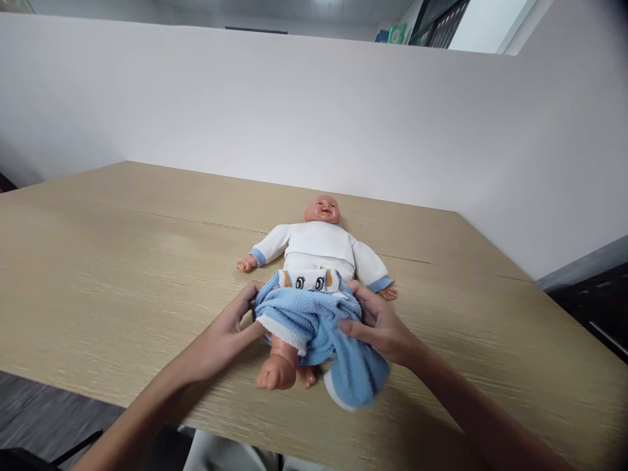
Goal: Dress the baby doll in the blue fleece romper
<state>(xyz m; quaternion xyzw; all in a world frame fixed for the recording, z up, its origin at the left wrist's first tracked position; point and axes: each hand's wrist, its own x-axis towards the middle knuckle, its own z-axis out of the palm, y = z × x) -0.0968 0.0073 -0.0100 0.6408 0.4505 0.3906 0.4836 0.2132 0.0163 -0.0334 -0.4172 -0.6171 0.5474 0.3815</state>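
A baby doll (321,242) lies on its back on the wooden table, head toward the wall and feet toward me. It has a white long-sleeved top with blue cuffs. Fuzzy blue doll overalls (314,314) with a white bib showing embroidered eyes are bunched around its hips and legs. My left hand (240,320) grips their left edge, fingers partly hidden behind the cloth. On the other side my right hand (375,320) holds the fabric, thumb on top. One doll foot (277,371) sticks out of the left leg opening; the right trouser leg hangs loose, with another foot partly visible beneath.
The wide wooden table (147,261) has a seam running across it. Behind it stands a white partition wall (275,104). A dark object (593,307) is beyond the table's right edge. My lap (226,451) is below the near edge.
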